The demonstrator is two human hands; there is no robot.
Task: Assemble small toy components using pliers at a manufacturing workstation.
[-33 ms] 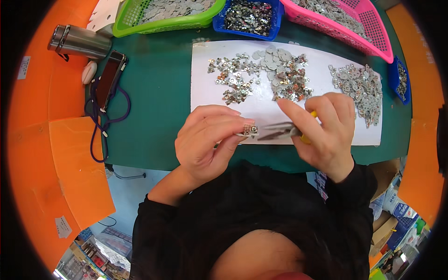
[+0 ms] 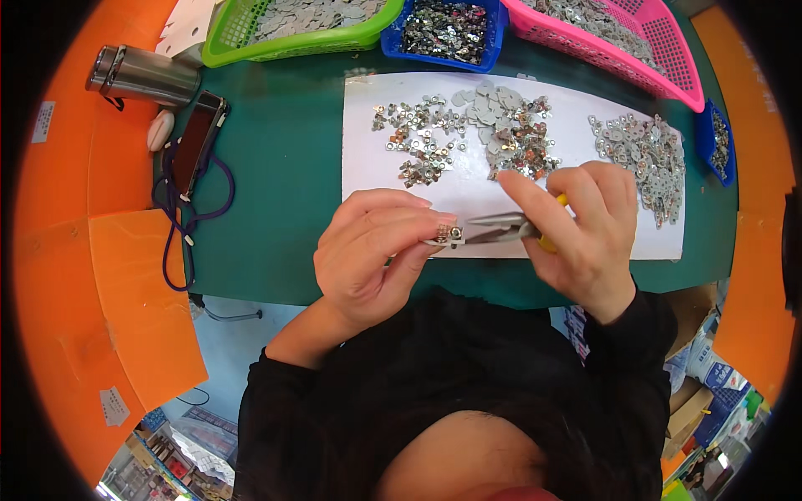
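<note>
Over the near edge of the white board [image 2: 468, 204], my left hand [image 2: 368, 250] pinches a small flat metal piece [image 2: 452, 235] between thumb and fingertips. A round silvery fitting shows at the piece's right end; the rest is hidden by the fingers. To its right my right hand [image 2: 585, 238] is closed round pliers [image 2: 505, 228] with yellow handles. The pliers' slim jaws point left, spread apart, their tips close beside the metal piece; I cannot tell whether they touch it. Small metal fittings [image 2: 426, 159] and grey flat pieces [image 2: 493, 108] lie loose on the board beyond my hands.
Another heap of metal pieces [image 2: 647, 163] lies at the board's right. Along the back stand a green basket [image 2: 309, 46], a blue bin [image 2: 440, 60] and a pink basket [image 2: 618, 63], all filled. A steel flask [image 2: 150, 77] and a phone [image 2: 198, 138] with a dark cord lie left.
The pliers have shifted very slightly, their jaw tips a little higher and nearer the metal piece. My left hand has hardly moved.
</note>
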